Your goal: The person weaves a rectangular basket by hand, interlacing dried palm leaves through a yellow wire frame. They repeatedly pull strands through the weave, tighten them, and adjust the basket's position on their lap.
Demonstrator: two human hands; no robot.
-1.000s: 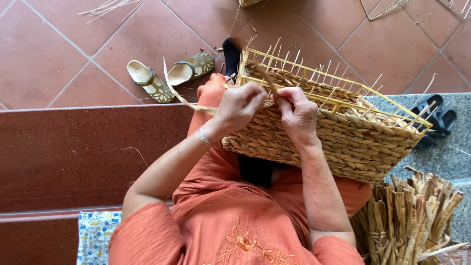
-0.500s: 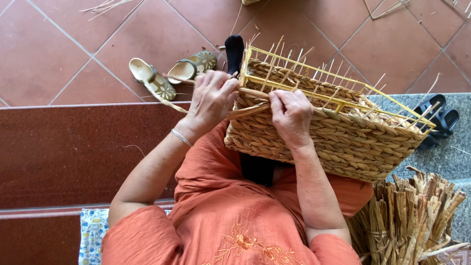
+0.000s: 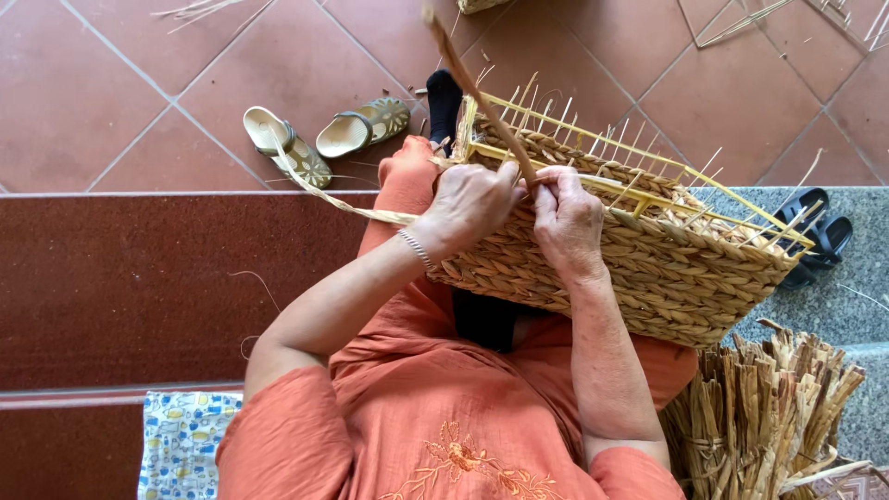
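A half-woven straw basket (image 3: 667, 268) lies tilted across my lap, its yellow frame stakes poking up along the open rim. My left hand (image 3: 468, 206) is closed on a long dried reed strand (image 3: 472, 88) that rises up and away from the rim. A second strand trails off to the left under my wrist, which wears a thin bracelet. My right hand (image 3: 567, 220) pinches the weave at the rim right beside the left hand, fingers pressed on the top braid.
A pair of beige sandals (image 3: 319, 139) lies on the red tiled floor ahead. Black sandals (image 3: 815, 231) sit on the grey stone step at right. A bundle of dried reeds (image 3: 769, 407) stands at my right side. A patterned cloth (image 3: 181, 444) lies at lower left.
My left hand swung left with the strand, then came back to the rim; the strand now points upward. The right hand stayed at the rim.
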